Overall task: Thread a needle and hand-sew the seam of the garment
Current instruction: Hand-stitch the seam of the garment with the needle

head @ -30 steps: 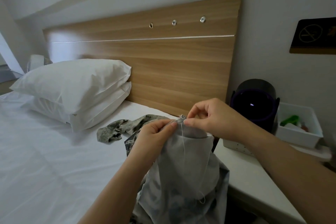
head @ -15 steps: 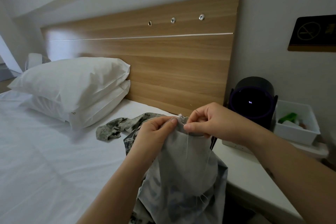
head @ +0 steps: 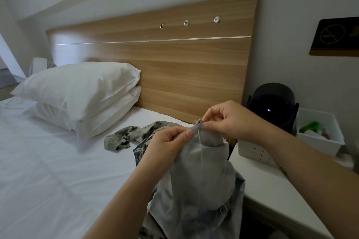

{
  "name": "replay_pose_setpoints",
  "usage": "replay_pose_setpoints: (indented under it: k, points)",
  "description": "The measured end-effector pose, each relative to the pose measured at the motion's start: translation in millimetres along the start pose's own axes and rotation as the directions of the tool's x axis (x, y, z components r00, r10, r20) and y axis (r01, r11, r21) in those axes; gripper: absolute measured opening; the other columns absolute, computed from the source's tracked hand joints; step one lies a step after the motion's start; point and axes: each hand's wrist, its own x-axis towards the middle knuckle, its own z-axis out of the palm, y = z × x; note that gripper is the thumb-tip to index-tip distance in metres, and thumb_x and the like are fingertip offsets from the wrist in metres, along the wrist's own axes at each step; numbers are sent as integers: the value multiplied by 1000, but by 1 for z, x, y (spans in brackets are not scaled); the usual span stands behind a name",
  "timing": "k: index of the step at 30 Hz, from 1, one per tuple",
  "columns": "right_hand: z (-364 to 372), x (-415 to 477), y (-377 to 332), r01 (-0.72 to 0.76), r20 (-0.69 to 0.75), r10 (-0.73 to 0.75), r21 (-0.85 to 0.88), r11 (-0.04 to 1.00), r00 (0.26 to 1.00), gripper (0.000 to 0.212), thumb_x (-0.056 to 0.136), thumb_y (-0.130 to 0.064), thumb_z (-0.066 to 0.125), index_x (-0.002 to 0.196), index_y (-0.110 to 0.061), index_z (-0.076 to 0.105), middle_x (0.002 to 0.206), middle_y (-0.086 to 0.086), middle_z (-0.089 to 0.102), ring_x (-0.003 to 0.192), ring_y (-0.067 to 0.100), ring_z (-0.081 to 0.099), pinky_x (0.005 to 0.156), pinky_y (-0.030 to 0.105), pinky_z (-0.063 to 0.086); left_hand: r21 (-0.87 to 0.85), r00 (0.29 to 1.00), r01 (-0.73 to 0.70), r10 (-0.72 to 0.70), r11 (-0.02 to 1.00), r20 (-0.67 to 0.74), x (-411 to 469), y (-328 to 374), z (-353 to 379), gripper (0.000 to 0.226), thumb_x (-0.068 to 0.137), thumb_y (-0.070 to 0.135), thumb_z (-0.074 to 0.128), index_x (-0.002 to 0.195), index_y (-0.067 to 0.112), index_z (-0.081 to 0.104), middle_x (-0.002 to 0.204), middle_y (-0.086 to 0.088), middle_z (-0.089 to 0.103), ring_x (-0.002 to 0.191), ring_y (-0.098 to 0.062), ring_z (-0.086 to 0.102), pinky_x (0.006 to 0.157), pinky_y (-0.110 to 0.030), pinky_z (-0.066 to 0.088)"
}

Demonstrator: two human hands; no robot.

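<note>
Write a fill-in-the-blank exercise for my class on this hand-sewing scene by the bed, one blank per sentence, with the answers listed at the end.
1. The left hand and the right hand both pinch the raised edge of the grey ____.
2. A pale thread hangs from the seam ____ the two hands.
3. ____ white pillows lie stacked against the wooden headboard.
4. The white bin sits to the ____ of the black cylinder.

Answers: garment; between; Two; right.
</note>
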Motion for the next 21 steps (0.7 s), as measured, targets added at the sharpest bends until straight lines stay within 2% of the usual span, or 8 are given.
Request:
replay_pose_setpoints:
  k: [3, 5, 7, 10, 13, 18, 21]
  points:
    - [6, -5, 2, -37, -53, 38, 16, 999, 998, 8, 89, -28, 65, 86, -20, 66, 51, -12, 47, 46, 1, 40, 53, 20, 38, -66, 999, 53, -53, 996, -5, 1, -2, 3, 19, 80, 39, 65, 84, 25, 77, 89, -6, 75, 84, -15, 66, 91, -44, 50]
    - [3, -10, -2, -113, -32, 118, 133, 985, 993, 11, 95, -28, 54, 95, -19, 61, 62, -7, 49, 48, 1, 44, 50, 20, 40, -73, 997, 71, -72, 995, -16, 2, -3, 3, 15, 85, 35, 64, 85, 26, 77, 88, -4, 75, 84, -15, 67, 91, -43, 50]
    - [-2, -14, -9, -136, 6, 138, 220, 966, 990, 20, 100, -18, 39, 94, -16, 58, 61, -5, 42, 43, 0, 39, 44, 17, 39, -75, 996, 82, -84, 994, -26, 3, -5, 3, 16, 88, 32, 63, 86, 26, 77, 89, -4, 75, 84, -15, 68, 91, -42, 51]
    - [-2, -21, -20, -100, 82, 92, 101, 990, 992, 29, 101, -11, 33, 90, -14, 59, 56, -5, 52, 42, 0, 43, 46, 17, 44, -94, 996, 84, -86, 992, -24, 3, -4, 4, 15, 84, 35, 65, 85, 26, 77, 86, -3, 75, 81, -12, 68, 85, -36, 53]
    - [4, -27, -28, -92, 226, 96, -28, 995, 969, 23, 102, -18, 36, 98, -15, 59, 67, -3, 70, 46, 5, 51, 47, 14, 44, -105, 997, 62, -65, 993, -28, 2, -2, 5, 21, 74, 41, 65, 83, 26, 78, 85, -1, 75, 81, -10, 66, 83, -32, 50]
    - [10, -28, -29, -106, 262, 138, -134, 985, 955, 20, 101, -23, 38, 98, -18, 57, 68, -6, 73, 47, 5, 53, 49, 13, 43, -99, 996, 57, -64, 993, -67, 1, -1, 4, 15, 85, 30, 65, 86, 22, 78, 92, -5, 75, 92, -18, 66, 96, -43, 48]
    - [10, -27, -28, -120, 271, 160, -157, 980, 949, 19, 100, -22, 39, 97, -18, 57, 68, -7, 73, 47, 6, 53, 57, 20, 47, -91, 995, 64, -71, 994, -75, 0, 0, 5, 14, 87, 28, 64, 85, 24, 78, 92, -5, 75, 92, -18, 66, 98, -45, 48]
